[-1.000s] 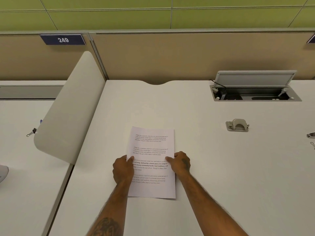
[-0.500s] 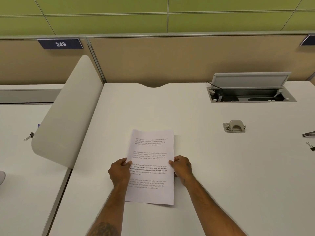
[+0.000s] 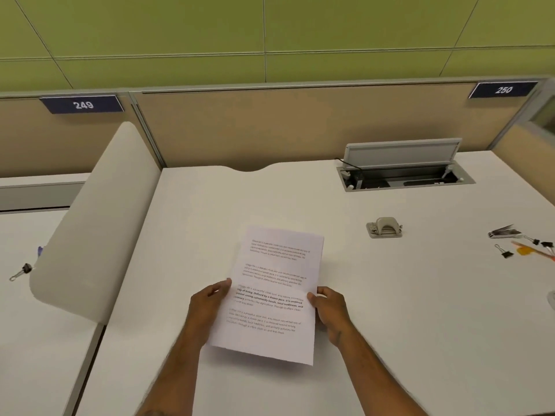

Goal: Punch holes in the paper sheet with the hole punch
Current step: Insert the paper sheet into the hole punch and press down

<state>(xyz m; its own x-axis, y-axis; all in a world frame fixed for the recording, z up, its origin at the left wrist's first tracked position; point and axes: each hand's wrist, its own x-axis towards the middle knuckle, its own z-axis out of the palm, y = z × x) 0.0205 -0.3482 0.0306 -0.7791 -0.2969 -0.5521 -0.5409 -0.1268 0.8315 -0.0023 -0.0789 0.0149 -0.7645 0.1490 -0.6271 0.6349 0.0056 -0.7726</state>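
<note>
A white printed paper sheet point(image 3: 279, 283) is held just above the white desk point(image 3: 420, 310), slightly tilted. My left hand point(image 3: 208, 307) grips its left edge with the thumb on top. My right hand point(image 3: 330, 310) grips its right edge the same way. The small grey metal hole punch point(image 3: 384, 227) stands on the desk to the right of and beyond the sheet, well apart from both hands.
Binder clips point(image 3: 504, 252), a pencil and a small dark object lie at the desk's right edge. An open cable box point(image 3: 402, 172) is set in the desk behind the punch. A rounded divider panel point(image 3: 93, 223) borders the left side; another binder clip point(image 3: 21, 271) lies beyond it.
Both hands have gone from pressing on the sheet to gripping its side edges and lifting it a little. The view has turned right, showing the clips.
</note>
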